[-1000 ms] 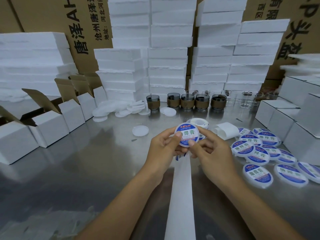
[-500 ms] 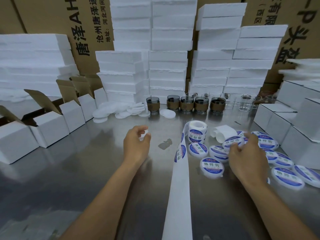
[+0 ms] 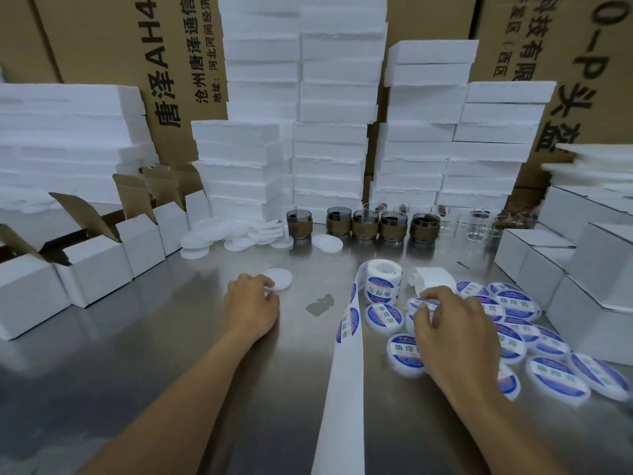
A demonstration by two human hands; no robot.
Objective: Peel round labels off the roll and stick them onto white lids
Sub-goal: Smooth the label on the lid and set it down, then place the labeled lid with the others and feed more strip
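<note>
A blank white lid [image 3: 280,278] lies flat on the steel table [image 3: 137,354]. My left hand [image 3: 251,303] has its fingertips closed on that lid's near edge. The label roll [image 3: 382,282] stands right of centre, and its white backing strip [image 3: 342,389] runs toward me with blue round labels [image 3: 349,325] still on it. My right hand [image 3: 452,332] is curled over a labelled lid [image 3: 418,303], holding it among several labelled lids [image 3: 383,317] spread to the right.
More blank lids [image 3: 219,231] are heaped at the back left, beside a row of brown-banded jars [image 3: 366,224]. Open white cartons [image 3: 92,265] line the left. Closed white boxes [image 3: 582,286] crowd the right edge. Foam slab stacks [image 3: 329,159] wall off the back.
Both hands held one labelled lid together at centre. They split: the right carried it to the labelled pile, the left reached out to the blank lid on the table.
</note>
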